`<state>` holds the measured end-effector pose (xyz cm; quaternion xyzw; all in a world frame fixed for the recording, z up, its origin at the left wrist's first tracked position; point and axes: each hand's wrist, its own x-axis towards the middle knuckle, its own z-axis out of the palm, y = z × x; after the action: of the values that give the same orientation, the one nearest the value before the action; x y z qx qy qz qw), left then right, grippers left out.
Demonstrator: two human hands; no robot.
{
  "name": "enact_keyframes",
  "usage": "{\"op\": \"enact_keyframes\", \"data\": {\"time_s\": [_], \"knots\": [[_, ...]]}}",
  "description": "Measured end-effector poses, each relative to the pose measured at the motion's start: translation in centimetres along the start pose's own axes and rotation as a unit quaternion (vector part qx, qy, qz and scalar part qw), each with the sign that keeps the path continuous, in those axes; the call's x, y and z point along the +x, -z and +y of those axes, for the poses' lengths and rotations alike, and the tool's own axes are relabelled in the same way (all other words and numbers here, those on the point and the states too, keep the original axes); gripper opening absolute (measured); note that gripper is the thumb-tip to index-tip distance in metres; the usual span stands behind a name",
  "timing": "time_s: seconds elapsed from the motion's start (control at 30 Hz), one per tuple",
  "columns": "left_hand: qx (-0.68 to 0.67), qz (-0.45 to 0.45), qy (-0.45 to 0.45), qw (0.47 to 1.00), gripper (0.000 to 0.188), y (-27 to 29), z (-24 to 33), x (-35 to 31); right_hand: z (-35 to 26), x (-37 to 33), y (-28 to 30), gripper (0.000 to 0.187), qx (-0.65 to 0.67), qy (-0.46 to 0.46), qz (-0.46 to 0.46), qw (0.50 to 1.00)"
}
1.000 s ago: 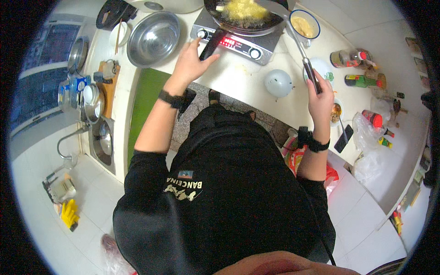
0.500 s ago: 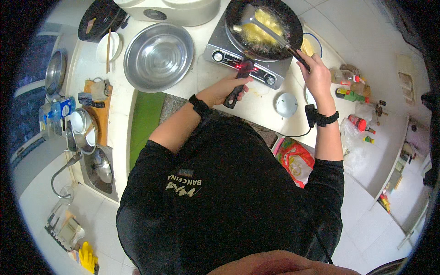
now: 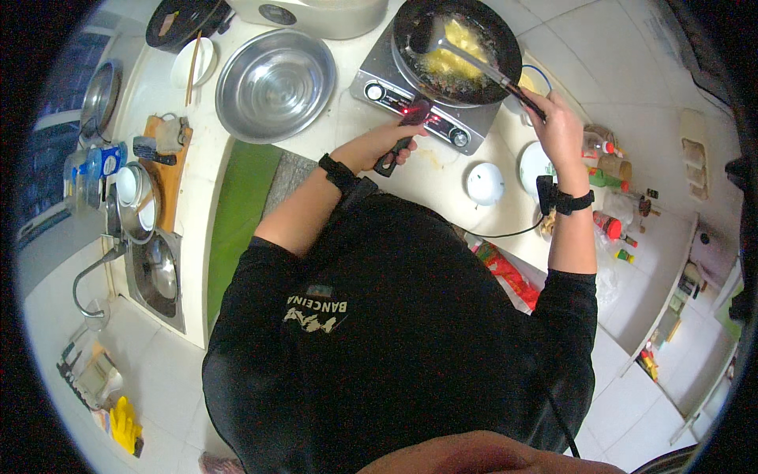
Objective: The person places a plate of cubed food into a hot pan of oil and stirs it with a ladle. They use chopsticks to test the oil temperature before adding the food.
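A dark frying pan (image 3: 493, 85) sits on a silver electric cooktop (image 3: 379, 75) with red lights on its front panel. Yellow food pieces (image 3: 462, 55) bubble in oil inside it. My left hand (image 3: 383, 148) is closed round the pan's black handle, which points toward me. In my right hand (image 3: 559, 130) is the dark handle of a spatula (image 3: 478, 63). The spatula reaches leftward over the pan, its blade at the left side of the food. Whether the blade touches the pan bottom I cannot tell.
Left of the cooktop stands a wide metal basin (image 3: 276, 87). Beyond it are a white bowl (image 3: 193, 63) with chopsticks and another black pan (image 3: 185, 22). A small white bowl (image 3: 485, 183) and several bottles (image 3: 608, 225) are at the right. A sink (image 3: 158, 276) lies far left.
The spatula blade has turned and now looks darker, still at the pan's left side. My right hand has shifted slightly right and down. My left hand keeps its hold on the pan handle.
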<state>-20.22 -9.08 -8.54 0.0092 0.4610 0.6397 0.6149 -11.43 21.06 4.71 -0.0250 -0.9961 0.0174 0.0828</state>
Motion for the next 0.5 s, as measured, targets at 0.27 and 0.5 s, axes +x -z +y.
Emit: {"op": "enact_keyframes", "data": {"time_s": [0.27, 0.5], "knots": [[0.006, 0.011, 0.0, 1.0, 0.033, 1.1, -0.4, 1.0, 0.8, -1.9, 1.0, 0.032, 0.023, -0.067, 0.018, 0.997], [0.061, 0.026, -0.013, 0.998, 0.038, 0.7, -0.3, 0.8, -0.9, -4.1, 1.2, 0.032, 0.005, -0.05, 0.009, 0.999]]}}
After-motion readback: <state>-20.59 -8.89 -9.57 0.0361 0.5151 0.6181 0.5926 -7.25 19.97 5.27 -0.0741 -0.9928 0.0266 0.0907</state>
